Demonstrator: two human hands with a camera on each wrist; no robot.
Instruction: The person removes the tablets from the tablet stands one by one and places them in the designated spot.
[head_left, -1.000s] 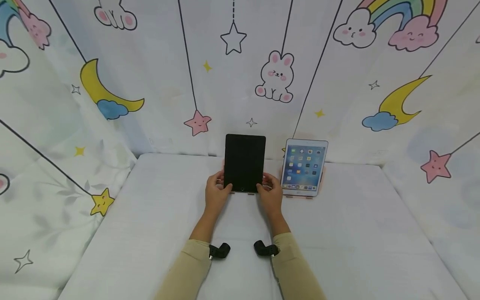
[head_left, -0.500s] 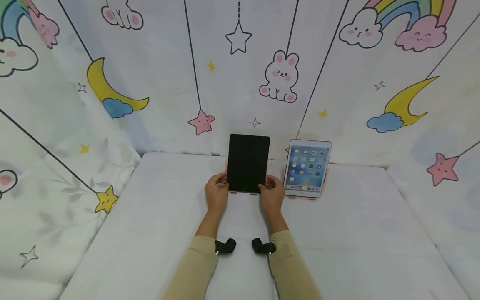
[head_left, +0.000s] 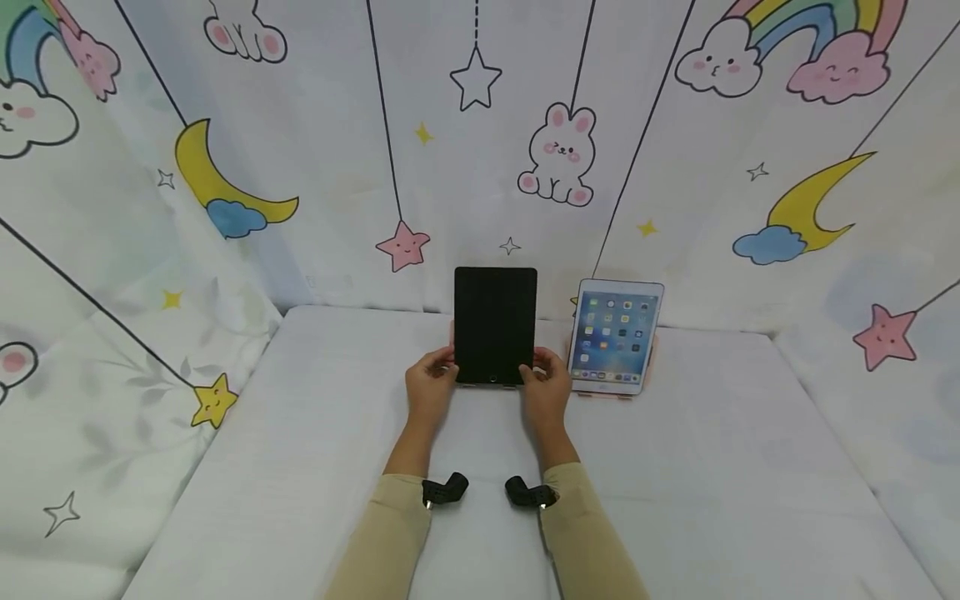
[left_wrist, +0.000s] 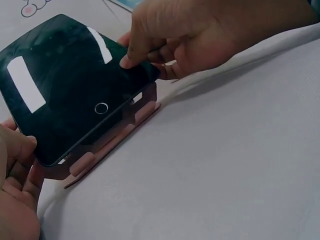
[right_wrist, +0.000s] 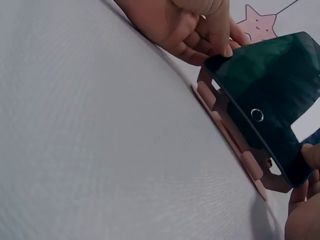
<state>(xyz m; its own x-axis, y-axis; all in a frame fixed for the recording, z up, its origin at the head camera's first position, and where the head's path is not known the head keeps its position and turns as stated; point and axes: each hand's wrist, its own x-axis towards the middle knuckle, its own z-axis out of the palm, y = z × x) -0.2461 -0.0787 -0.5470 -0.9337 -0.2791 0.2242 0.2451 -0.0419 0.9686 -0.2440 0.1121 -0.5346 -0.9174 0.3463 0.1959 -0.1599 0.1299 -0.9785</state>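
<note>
Two hands, one black tablet (head_left: 495, 325): left hand (head_left: 431, 383) grips its left edge near the lower corner, right hand (head_left: 547, 387) grips the right edge at about the same height. Both thumbs on the front face, fingers round the side edges, partly hidden behind. Screen dark, ring-shaped home button at the bottom middle, white glare patches on the glass in the wrist views.

Black tablet is tilted back, screen toward the person, in front of a pink stand (left_wrist: 112, 145) near the far edge of the bench (head_left: 675, 483). Wrist views show its lower edge apart from the stand's bottom tabs, stand plate visible between; can't tell if the tablet's back touches the stand.

Just beside, on the person's right: white tablet (head_left: 615, 333), leaning back on a second pink stand (head_left: 652, 367), app icons on blue. Right hand is close to its left edge.

Bench has a white cover. Backdrop (head_left: 337, 125) behind it: printed moons, stars, clouds, rabbits, rainbows. Beige sleeves (head_left: 386, 533) on both arms, one black wrist camera (head_left: 444, 490) at each cuff.
</note>
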